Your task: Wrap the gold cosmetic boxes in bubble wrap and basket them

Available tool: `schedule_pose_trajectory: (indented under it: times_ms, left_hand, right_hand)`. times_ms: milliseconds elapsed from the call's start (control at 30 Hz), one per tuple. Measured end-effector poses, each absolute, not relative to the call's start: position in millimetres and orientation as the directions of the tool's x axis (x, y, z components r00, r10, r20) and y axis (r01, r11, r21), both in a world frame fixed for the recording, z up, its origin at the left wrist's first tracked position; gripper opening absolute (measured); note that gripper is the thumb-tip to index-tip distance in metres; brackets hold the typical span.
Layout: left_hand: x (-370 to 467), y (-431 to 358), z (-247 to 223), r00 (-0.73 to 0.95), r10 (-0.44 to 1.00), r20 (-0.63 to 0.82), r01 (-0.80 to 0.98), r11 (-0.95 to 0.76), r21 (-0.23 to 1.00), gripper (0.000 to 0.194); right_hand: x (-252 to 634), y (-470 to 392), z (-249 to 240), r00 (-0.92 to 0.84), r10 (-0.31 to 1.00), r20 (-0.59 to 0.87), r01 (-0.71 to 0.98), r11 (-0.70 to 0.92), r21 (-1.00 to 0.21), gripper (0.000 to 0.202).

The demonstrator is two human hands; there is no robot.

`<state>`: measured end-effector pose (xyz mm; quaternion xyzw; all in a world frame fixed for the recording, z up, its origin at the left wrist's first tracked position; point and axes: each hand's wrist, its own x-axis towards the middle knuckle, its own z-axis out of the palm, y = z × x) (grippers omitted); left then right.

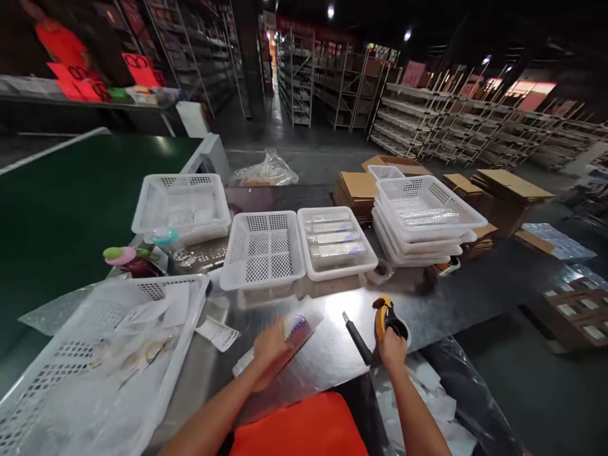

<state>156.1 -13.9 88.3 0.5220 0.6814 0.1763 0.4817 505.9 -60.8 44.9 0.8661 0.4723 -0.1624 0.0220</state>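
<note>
My left hand is closed around a bubble-wrapped package with a purple mark, close above the metal table. In my right hand is a yellow and black tape dispenser, gripped at its near end. Between the two hands a utility knife lies on the table, blade pointing away. Beyond them stand a white basket and a white tray holding several similar wrapped packages.
A large white basket with plastic bags and papers stands at left, near a paper slip and a bottle. Stacked white baskets and cardboard boxes are at right. A green conveyor runs along the left.
</note>
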Motion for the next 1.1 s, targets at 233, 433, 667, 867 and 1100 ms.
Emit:
schedule_pose_trajectory:
  times_ms: [233,433,667,867,1100]
  left_hand:
    - [178.4,14.9,119.5,0.05,0.803,-0.593,-0.29,0.58,0.761,0.05]
    - [229.1,25.1,132.8,0.155,0.757,-0.635,-0.544,0.602,0.585,0.048]
    - [283.2,45.9,122.7,0.195,0.773,-0.604,-0.6,0.581,0.55,0.05]
    - [260.7,64.1,104.9,0.124,0.709,-0.694,-0.414,0.672,0.614,0.055]
    - [191.5,14.0,59.7,-0.075,0.524,-0.848,-0.494,0.719,0.488,0.029]
  right_hand:
    - [405.5,-4.3,76.9,0.045,0.881,-0.47,-0.025,-0.469,-0.883,0.075]
    - [390.8,18.2,121.3,-0.368,0.811,-0.456,-0.27,-0.562,-0.782,0.069]
    - [457.4,71.0,146.4,-0.214,0.857,-0.469,0.024,-0.476,-0.879,0.074]
    - [496.7,170.2,204.0,-0.251,0.962,-0.111,0.912,0.197,-0.36,0.053]
    - [500.9,228.6,165.8,-0.529,0.808,-0.258,0.84,0.542,-0.027,0.042]
